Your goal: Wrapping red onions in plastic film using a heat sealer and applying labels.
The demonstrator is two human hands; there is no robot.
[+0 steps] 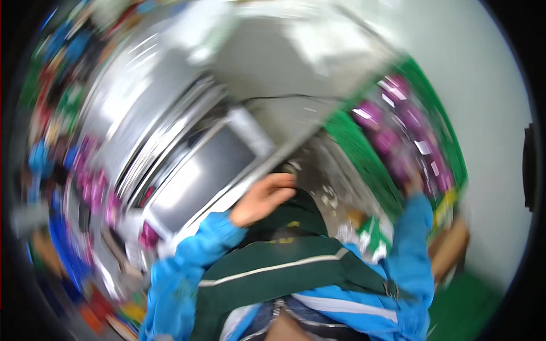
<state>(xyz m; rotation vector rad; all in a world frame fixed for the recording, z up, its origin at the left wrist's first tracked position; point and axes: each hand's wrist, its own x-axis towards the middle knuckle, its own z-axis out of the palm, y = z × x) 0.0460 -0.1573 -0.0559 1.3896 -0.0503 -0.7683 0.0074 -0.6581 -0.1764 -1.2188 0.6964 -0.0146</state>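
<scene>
My left hand (264,199) is held in front of the dark green apron (267,256), near the edge of the metal bench. Its fingers are loosely bent with a gap to the thumb, and nothing shows in it. My right hand (416,183) reaches down into a green plastic crate (364,150) on the right. Inside lie several shiny purple rounded items (387,142) with white patches, too blurred to name. The right fingers are among them, smeared by motion, so their grip is hidden.
A metal bench carries a machine with a flat grey plate (202,165). More purple items (94,184) stand at the left. Brown cardboard (449,250) sits beside the crate, and a pale wall (483,102) rises at the right. A black cable (284,96) runs behind the bench.
</scene>
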